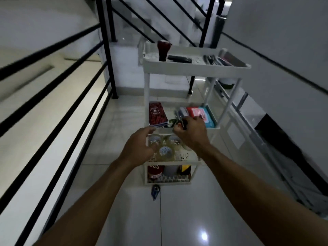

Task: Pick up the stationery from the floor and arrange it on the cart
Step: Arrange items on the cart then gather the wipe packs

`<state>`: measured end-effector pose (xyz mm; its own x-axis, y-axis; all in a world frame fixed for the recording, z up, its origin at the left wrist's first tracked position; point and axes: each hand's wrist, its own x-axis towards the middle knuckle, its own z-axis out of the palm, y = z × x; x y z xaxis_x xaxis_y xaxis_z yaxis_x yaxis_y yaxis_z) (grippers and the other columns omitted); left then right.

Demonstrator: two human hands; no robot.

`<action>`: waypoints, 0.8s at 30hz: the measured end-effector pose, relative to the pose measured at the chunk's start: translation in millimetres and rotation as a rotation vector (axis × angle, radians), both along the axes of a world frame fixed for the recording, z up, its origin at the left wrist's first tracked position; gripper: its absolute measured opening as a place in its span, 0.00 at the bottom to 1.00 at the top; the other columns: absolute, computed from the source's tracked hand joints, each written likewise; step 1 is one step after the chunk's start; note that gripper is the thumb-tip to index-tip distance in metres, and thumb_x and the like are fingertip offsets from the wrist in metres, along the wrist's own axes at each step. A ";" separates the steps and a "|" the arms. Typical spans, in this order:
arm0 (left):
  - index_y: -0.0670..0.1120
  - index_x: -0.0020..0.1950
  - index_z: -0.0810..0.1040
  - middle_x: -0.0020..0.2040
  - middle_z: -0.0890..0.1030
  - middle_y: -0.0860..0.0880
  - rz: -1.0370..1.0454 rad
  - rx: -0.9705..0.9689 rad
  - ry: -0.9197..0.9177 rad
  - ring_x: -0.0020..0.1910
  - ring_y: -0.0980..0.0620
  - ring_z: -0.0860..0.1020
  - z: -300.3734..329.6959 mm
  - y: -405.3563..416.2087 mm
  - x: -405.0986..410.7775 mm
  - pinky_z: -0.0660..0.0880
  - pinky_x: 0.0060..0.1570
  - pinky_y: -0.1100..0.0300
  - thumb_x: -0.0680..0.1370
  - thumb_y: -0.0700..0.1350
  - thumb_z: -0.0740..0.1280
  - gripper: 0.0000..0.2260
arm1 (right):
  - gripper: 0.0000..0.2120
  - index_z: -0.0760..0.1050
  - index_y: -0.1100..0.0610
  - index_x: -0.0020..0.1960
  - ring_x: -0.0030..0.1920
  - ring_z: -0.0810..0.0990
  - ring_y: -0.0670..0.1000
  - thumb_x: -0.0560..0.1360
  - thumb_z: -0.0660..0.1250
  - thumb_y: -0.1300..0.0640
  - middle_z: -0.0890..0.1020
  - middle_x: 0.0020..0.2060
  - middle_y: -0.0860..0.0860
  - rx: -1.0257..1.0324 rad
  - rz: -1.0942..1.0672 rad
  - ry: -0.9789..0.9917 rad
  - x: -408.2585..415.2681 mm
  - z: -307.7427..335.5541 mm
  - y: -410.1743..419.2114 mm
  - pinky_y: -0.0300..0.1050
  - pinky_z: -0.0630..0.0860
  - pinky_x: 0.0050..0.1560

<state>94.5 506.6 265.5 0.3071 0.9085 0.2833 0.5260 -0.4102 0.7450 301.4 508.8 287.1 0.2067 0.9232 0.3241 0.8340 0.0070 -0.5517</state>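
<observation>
left hand [140, 145] spread loose, holding nothing, over the tape rolls [166, 146] on the cart [197, 67], red notebook [157, 113] just beyond it; right hand [192, 133] grips a small dark item [182, 123] above the second shelf; blue dispenser [155, 191] on floor [177, 219] below both.

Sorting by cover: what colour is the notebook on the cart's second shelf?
Dark red with a speckled pattern, the notebook shows best in the head view.

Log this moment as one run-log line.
right hand: holds dark item over cart second shelf | left hand: open by tape rolls | floor: blue item left
</observation>
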 end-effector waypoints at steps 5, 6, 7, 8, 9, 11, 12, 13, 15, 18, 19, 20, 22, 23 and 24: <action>0.48 0.66 0.74 0.57 0.75 0.56 0.039 0.011 -0.010 0.53 0.59 0.73 -13.8 24.0 9.8 0.68 0.48 0.70 0.72 0.45 0.73 0.23 | 0.12 0.77 0.55 0.47 0.40 0.79 0.52 0.74 0.66 0.45 0.80 0.37 0.50 -0.069 -0.023 -0.100 17.3 -3.4 67.1 0.40 0.70 0.36; 0.48 0.65 0.74 0.56 0.75 0.55 0.054 -0.001 0.002 0.52 0.58 0.73 -20.2 27.6 11.6 0.68 0.48 0.68 0.72 0.44 0.73 0.22 | 0.16 0.77 0.56 0.52 0.45 0.80 0.54 0.75 0.66 0.44 0.81 0.43 0.53 -0.096 -0.003 -0.126 18.1 -10.5 74.3 0.43 0.74 0.41; 0.47 0.64 0.75 0.55 0.77 0.54 0.068 -0.024 0.013 0.51 0.57 0.75 -29.0 31.1 14.6 0.69 0.48 0.68 0.72 0.43 0.72 0.20 | 0.19 0.76 0.56 0.57 0.49 0.79 0.55 0.75 0.65 0.42 0.81 0.48 0.55 -0.119 0.023 -0.160 19.2 -19.1 79.8 0.47 0.75 0.47; 0.47 0.62 0.76 0.53 0.78 0.53 0.072 -0.052 0.020 0.50 0.56 0.76 -38.2 33.4 17.7 0.69 0.46 0.70 0.73 0.42 0.72 0.18 | 0.21 0.75 0.56 0.60 0.52 0.78 0.56 0.76 0.65 0.41 0.81 0.52 0.56 -0.119 0.046 -0.195 20.2 -28.8 83.0 0.50 0.75 0.52; 0.46 0.60 0.77 0.51 0.79 0.53 0.068 -0.082 0.034 0.48 0.56 0.77 -47.4 34.1 20.4 0.69 0.44 0.73 0.73 0.42 0.72 0.16 | 0.20 0.76 0.55 0.59 0.54 0.77 0.56 0.77 0.64 0.42 0.81 0.53 0.56 -0.097 0.057 -0.243 21.0 -38.0 84.7 0.51 0.75 0.54; 0.46 0.58 0.78 0.48 0.79 0.53 0.054 -0.132 0.071 0.45 0.58 0.76 -63.7 32.4 24.7 0.68 0.41 0.77 0.72 0.41 0.71 0.15 | 0.18 0.79 0.54 0.54 0.55 0.76 0.56 0.78 0.61 0.41 0.81 0.53 0.55 -0.011 0.050 -0.353 22.6 -51.8 85.9 0.51 0.73 0.55; 0.46 0.58 0.78 0.48 0.79 0.53 0.050 -0.158 0.080 0.45 0.59 0.76 -71.9 31.6 26.2 0.69 0.42 0.76 0.73 0.41 0.71 0.15 | 0.18 0.80 0.54 0.52 0.56 0.76 0.56 0.78 0.60 0.41 0.81 0.53 0.54 0.021 0.041 -0.376 23.0 -56.3 86.9 0.52 0.72 0.56; 0.45 0.59 0.78 0.48 0.80 0.52 0.049 -0.179 0.081 0.45 0.58 0.77 -78.4 30.6 27.7 0.71 0.43 0.73 0.73 0.41 0.71 0.15 | 0.19 0.82 0.53 0.50 0.56 0.75 0.56 0.79 0.60 0.41 0.82 0.51 0.54 0.044 0.034 -0.377 23.2 -58.5 87.2 0.53 0.72 0.57; 0.43 0.58 0.78 0.49 0.81 0.49 0.054 -0.210 0.080 0.47 0.54 0.78 -87.7 29.0 30.7 0.76 0.48 0.63 0.73 0.40 0.71 0.14 | 0.21 0.83 0.53 0.47 0.55 0.76 0.56 0.79 0.58 0.40 0.83 0.48 0.54 0.065 0.040 -0.374 23.1 -58.7 87.0 0.52 0.71 0.58; 0.42 0.58 0.78 0.49 0.82 0.47 0.064 -0.225 0.089 0.46 0.53 0.78 -97.4 30.2 33.6 0.75 0.49 0.62 0.73 0.39 0.71 0.13 | 0.21 0.82 0.53 0.51 0.57 0.75 0.56 0.81 0.54 0.42 0.84 0.49 0.54 0.104 0.043 -0.322 20.1 -58.8 81.6 0.53 0.70 0.60; 0.42 0.58 0.78 0.48 0.81 0.47 0.067 -0.226 0.091 0.45 0.53 0.78 -101.0 30.2 33.6 0.74 0.48 0.63 0.73 0.39 0.71 0.13 | 0.19 0.80 0.54 0.54 0.59 0.75 0.55 0.80 0.56 0.44 0.83 0.51 0.54 0.161 0.042 -0.296 18.8 -62.5 76.6 0.52 0.70 0.60; 0.42 0.58 0.78 0.48 0.81 0.48 0.069 -0.230 0.093 0.45 0.53 0.77 -105.5 29.7 33.3 0.73 0.48 0.64 0.73 0.39 0.71 0.13 | 0.16 0.79 0.54 0.55 0.58 0.75 0.55 0.79 0.58 0.46 0.82 0.53 0.54 0.231 0.047 -0.275 17.5 -68.7 69.1 0.51 0.68 0.59; 0.44 0.58 0.78 0.47 0.80 0.50 0.074 -0.253 0.097 0.46 0.53 0.77 -116.1 26.1 31.6 0.74 0.49 0.63 0.74 0.39 0.70 0.13 | 0.12 0.78 0.55 0.55 0.56 0.74 0.55 0.76 0.63 0.50 0.80 0.52 0.55 0.386 0.075 -0.269 16.1 -87.7 49.9 0.49 0.66 0.56; 0.44 0.58 0.78 0.47 0.80 0.50 0.078 -0.274 0.099 0.46 0.52 0.78 -124.3 23.0 30.4 0.74 0.49 0.62 0.74 0.39 0.70 0.13 | 0.11 0.78 0.55 0.54 0.55 0.74 0.54 0.75 0.65 0.52 0.80 0.51 0.55 0.462 0.090 -0.287 16.6 -101.9 39.8 0.48 0.66 0.55; 0.44 0.59 0.78 0.47 0.80 0.50 0.083 -0.293 0.102 0.47 0.52 0.78 -134.7 18.4 28.0 0.74 0.50 0.61 0.74 0.39 0.70 0.14 | 0.10 0.78 0.56 0.52 0.54 0.74 0.55 0.74 0.67 0.52 0.80 0.51 0.55 0.521 0.107 -0.314 17.4 -118.3 30.3 0.48 0.66 0.54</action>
